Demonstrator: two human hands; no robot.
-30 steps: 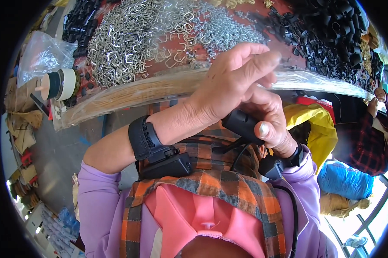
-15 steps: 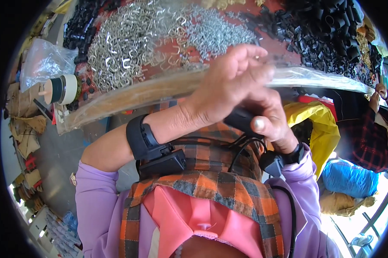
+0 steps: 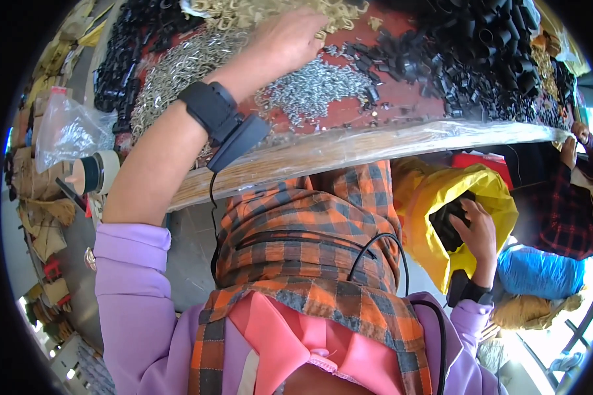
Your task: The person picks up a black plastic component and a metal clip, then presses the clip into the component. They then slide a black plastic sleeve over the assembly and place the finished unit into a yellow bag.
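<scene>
My left hand (image 3: 288,41) reaches across the table to the pile of beige plastic pieces (image 3: 342,14) at the far side. Its fingers are drawn together, with a small beige piece at the fingertips; the finger undersides are hidden. Low on the right, my right hand (image 3: 478,232) is at the mouth of a yellow sack (image 3: 495,191), fingers spread and nothing visible in them. Dark parts (image 3: 446,225) lie inside the sack. Below my left wrist spread silvery metal U-shaped clips (image 3: 171,76) and a heap of small metal screws (image 3: 316,92).
Black plastic tubes and fittings (image 3: 490,56) cover the table's right side, more black parts (image 3: 115,72) its left. Plastic film wraps the front edge (image 3: 322,155). Tape rolls (image 3: 104,172) stand at the left corner. A co-worker's hands (image 3: 572,148) show at the right, near a blue bundle (image 3: 540,271).
My hands were together in front of me, a black cylindrical part at the right one. Now the left is out over the beige pile and the right, without the part, is at the sack.
</scene>
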